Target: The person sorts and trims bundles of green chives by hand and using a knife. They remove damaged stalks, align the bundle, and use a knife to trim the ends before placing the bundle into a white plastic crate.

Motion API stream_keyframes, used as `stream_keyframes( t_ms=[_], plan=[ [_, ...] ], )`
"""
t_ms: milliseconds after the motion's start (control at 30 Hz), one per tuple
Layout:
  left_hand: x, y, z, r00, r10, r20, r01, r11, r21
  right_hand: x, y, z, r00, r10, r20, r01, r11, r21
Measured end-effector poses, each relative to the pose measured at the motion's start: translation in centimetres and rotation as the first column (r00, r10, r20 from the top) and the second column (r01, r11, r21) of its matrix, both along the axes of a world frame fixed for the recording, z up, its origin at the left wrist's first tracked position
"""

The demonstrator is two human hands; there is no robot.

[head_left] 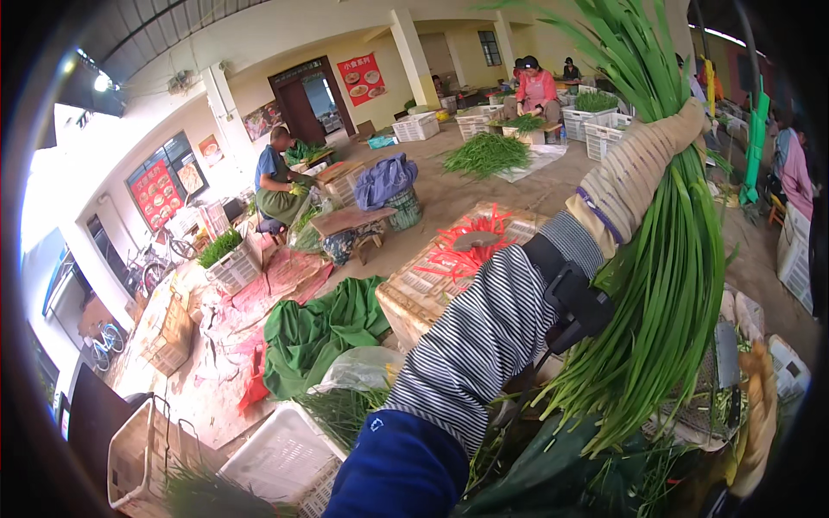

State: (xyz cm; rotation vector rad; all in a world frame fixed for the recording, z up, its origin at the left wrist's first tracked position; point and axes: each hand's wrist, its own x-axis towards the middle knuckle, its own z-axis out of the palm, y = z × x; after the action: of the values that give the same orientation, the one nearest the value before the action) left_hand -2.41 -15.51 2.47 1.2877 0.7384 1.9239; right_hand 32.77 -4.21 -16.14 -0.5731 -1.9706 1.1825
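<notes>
Green bunch: long leafy stalks are hanging at the right of the view, their long axis running roughly upright, bowing outward at the middle.
Left hand: gloved, it is clasping the bunch toward its upper part; most of the visible length is trailing below the fist and bending lower-left, while leaves are spraying above it, up and left.
Right hand: a tan gloved shape, apparently this hand, is showing at lower right, below the fist and farther from the stalks; whether it is grasping anything, one cannot tell.
Striped sleeve: the forearm is slanting in from below, crossing toward the bunch and wearing a black wrist device.
Red bands: they are lying on an upturned crate beyond the forearm.
Green cloth: it is lying crumpled left of that crate.
Co-workers: one in blue and one in pink are sitting among greens.
</notes>
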Motion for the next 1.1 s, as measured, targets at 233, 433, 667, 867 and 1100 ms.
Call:
stream_keyframes(
  t_ms=[233,433,667,867,1100],
  plan=[
    [2.1,1.5,-0.5,0.985,-0.132,-0.115,0.138,0.989,0.046,-9.5,2.1,-2.1,0.939,0.327,-0.110,-0.343,0.846,-0.409],
    [0.0,1.1,-0.9,0.984,-0.029,-0.174,0.023,0.999,-0.041,-8.4,-0.8,-9.6,0.855,0.498,-0.142,-0.446,0.568,-0.692],
    [-1.2,2.6,-2.5,0.988,0.152,0.011,-0.147,0.969,-0.199,-6.5,-3.7,-12.2,0.791,0.608,-0.067,-0.405,0.439,-0.802],
    [-3.4,3.3,-2.2,0.979,0.185,0.087,-0.171,0.975,-0.142,-6.4,-4.6,-15.1,0.520,0.633,-0.573,-0.709,-0.055,-0.703],
    [-4.3,2.5,-1.5,0.989,0.116,0.096,-0.116,0.993,-0.006,0.1,-3.1,-15.1,0.743,0.516,-0.427,-0.618,0.282,-0.734]
  ],
)
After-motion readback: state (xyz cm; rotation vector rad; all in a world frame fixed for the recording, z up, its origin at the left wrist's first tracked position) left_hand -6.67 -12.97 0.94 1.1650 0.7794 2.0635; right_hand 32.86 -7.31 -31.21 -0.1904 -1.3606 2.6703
